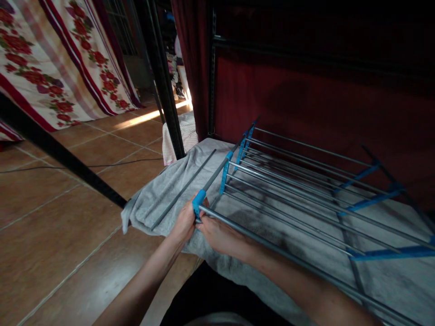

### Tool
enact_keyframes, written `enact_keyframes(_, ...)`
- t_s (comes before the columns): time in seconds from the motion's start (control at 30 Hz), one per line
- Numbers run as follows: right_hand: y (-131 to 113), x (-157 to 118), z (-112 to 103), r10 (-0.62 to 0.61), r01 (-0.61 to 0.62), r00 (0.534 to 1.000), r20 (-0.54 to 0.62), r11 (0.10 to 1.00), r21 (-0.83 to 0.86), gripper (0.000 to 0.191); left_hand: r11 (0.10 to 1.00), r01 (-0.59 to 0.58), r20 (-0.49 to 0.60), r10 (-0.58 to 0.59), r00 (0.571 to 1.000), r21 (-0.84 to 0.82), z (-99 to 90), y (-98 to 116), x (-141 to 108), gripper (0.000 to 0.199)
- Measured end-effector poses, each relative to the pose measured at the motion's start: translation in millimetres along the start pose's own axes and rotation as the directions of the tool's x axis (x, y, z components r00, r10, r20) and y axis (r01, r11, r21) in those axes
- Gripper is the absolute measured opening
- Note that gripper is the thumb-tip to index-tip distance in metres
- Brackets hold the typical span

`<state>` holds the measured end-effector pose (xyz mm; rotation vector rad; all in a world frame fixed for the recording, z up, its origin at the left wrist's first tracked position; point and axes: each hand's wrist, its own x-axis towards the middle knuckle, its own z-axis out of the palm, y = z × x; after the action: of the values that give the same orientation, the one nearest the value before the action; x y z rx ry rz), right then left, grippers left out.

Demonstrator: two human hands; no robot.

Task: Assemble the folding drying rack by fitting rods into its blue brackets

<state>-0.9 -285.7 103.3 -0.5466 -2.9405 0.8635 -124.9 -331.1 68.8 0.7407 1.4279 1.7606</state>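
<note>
A drying rack [288, 181] of grey metal rods and blue plastic brackets lies across a grey towel-like cloth [163, 199]. At its near left corner is a blue bracket [199, 202], fitted on the end of a side tube. My left hand [185, 222] is closed around this bracket from the left. My right hand [213, 230] is closed at the bracket's lower part, beneath the front rod, its fingertips partly hidden. Left of the rack, a loose grey tube [185, 186] rests on the cloth.
Black metal posts [163, 77] frame the left side, one slanting low [64, 154]. A dark red curtain [306, 95] hangs behind the rack. Further left are a floral curtain [68, 59], brown floor tiles [44, 213] and a thin cable [98, 165].
</note>
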Motion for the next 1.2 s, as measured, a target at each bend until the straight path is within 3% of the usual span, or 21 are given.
enact_keyframes(0.13,7,0,3,-0.014,0.014,1.0,-0.01,0.999,0.042,0.027,0.999,0.02,0.078,-0.016,0.997,-0.046,1.8,-1,0,0.043)
enact_keyframes(0.37,13,1,10,0.002,0.0,1.0,-0.023,0.998,0.062,0.026,0.999,0.034,0.085,-0.03,0.996,-0.043,2.9,2,0,0.043)
enact_keyframes(0.67,15,0,9,0.037,-0.037,0.999,0.003,0.992,0.121,0.025,1.0,-0.005,-0.014,0.005,1.0,-0.022,4.9,0,-1,0.04)
enact_keyframes(0.9,-3,-7,4,0.063,-0.064,0.998,-0.02,0.997,-0.04,0.033,1.0,-0.008,-0.029,0.007,1.0,-0.03,6.8,0,-4,0.042)
enact_keyframes(1.07,-19,-6,12,0.149,-0.165,0.985,-0.092,0.965,-0.206,0.036,0.995,0.034,-0.066,-0.04,0.997,-0.095,6.2,-2,-3,0.043)
enact_keyframes(1.2,-22,-3,16,0.196,-0.224,0.971,-0.135,0.946,-0.235,0.033,0.993,0.041,-0.046,-0.046,0.998,-0.114,4.7,-4,0,0.04)
